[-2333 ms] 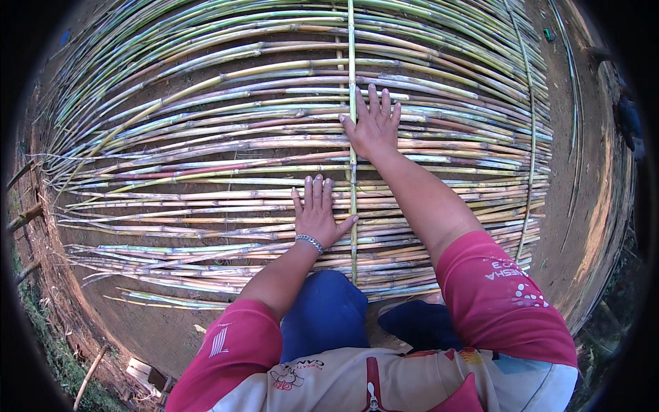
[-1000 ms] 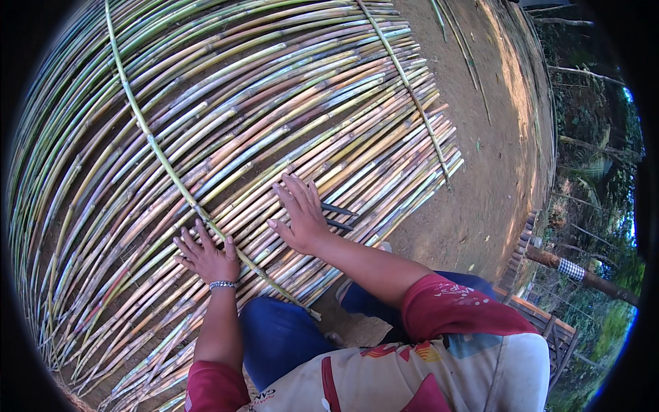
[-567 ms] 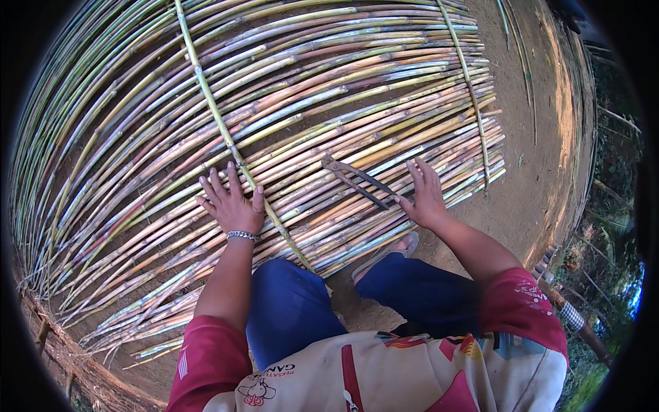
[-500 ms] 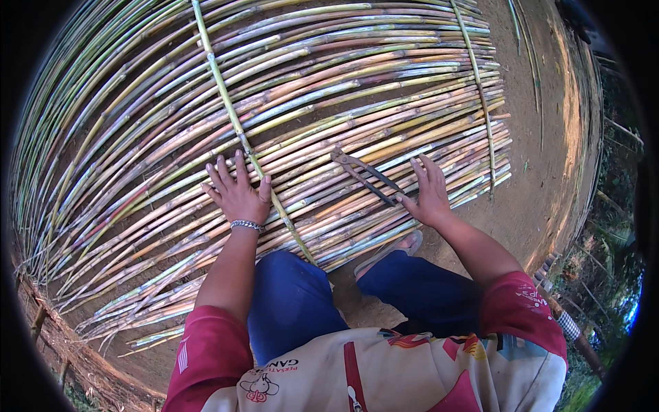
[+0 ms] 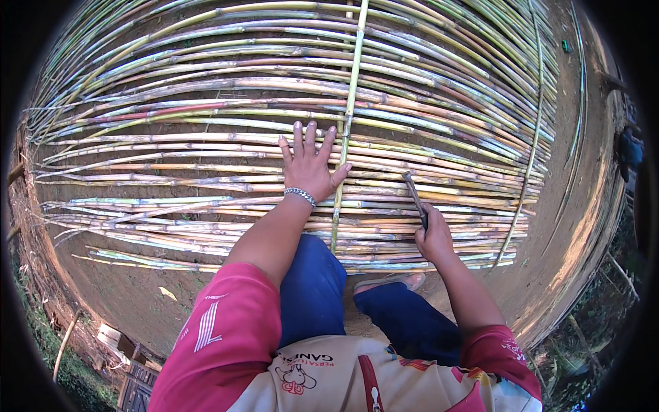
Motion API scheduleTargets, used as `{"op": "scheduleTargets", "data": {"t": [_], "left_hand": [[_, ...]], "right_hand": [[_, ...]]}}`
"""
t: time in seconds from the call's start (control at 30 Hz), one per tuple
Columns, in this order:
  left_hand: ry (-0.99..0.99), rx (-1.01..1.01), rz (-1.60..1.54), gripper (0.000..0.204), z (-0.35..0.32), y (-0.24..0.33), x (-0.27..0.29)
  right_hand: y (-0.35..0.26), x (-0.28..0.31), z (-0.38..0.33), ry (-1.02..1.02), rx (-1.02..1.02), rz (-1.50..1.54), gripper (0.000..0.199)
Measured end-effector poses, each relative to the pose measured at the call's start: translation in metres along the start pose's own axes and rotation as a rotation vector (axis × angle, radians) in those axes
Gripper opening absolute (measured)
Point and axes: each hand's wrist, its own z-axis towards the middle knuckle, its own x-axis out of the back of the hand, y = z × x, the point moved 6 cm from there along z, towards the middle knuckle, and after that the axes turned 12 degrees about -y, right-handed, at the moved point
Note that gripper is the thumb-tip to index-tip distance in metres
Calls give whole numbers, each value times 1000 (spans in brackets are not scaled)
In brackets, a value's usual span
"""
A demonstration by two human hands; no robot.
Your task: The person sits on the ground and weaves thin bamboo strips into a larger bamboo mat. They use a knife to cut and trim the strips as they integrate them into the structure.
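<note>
Long jointed canes (image 5: 240, 85), yellow, green and purplish, lie side by side in a wide mat on the ground. A green cross pole (image 5: 353, 82) lies over them, running away from my knees. My left hand (image 5: 310, 168) rests on the canes with fingers spread, its thumb against that pole. To the right, my right hand (image 5: 435, 239) is closed around the handles of metal pincers (image 5: 413, 191), whose jaws point away from me just above the canes. The palm hides most of the handles.
A second cross pole (image 5: 536, 123) spans the mat near its right ends. Beyond it, thin loose stalks (image 5: 581, 96) lie on brown soil. My sandalled foot (image 5: 409, 280) stands at the mat's near edge. A yellow leaf (image 5: 167, 293) lies at lower left.
My right hand has closed on the pincers that were lying on the canes and turned them upright. My left hand stays spread beside the cross pole. The view has rotated.
</note>
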Motion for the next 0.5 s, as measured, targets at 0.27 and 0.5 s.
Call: {"op": "scheduleTargets", "data": {"t": [0.27, 0.5], "left_hand": [[-58, -1, -65, 84, 0, -4, -3], [-124, -9, -103, 82, -2, -5, 3]], "right_hand": [[-92, 87, 13, -421, -72, 346, 35], [-192, 159, 64, -364, 178, -434, 45]]}}
